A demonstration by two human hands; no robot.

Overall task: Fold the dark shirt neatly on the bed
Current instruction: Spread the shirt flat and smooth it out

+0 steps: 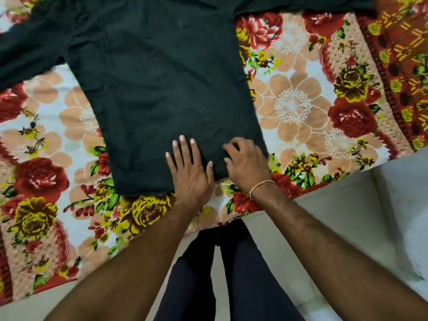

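Legs: dark trousers (234, 272) at 6 o'clock, nearest the camera, standing on a pale tiled floor (361, 223) against the bed's near edge.
Forearms: both bare, reaching up from the bottom corners toward the shirt's hem.
Left hand (191, 172): lies flat, palm down, on the hem just below centre; fingers straight and slightly spread, thumb out toward 3 o'clock, heel of the hand over the hem edge onto the bedsheet.
Right hand (247, 163): just beside the left, at its 3 o'clock, on the hem's right corner; fingers curled and bunched down into the cloth; whether they pinch a fold I cannot tell.
Bracelet (260, 187): thin pale band round the right wrist.
Dark shirt (162, 89): spread flat on the bed, body running from centre up to 12 o'clock, hem toward the person; one sleeve stretches out to 10 o'clock, the other toward 1 o'clock along the top edge.
Bedsheet (298, 105): floral print of red, yellow and peach blooms, lying under the whole shirt.
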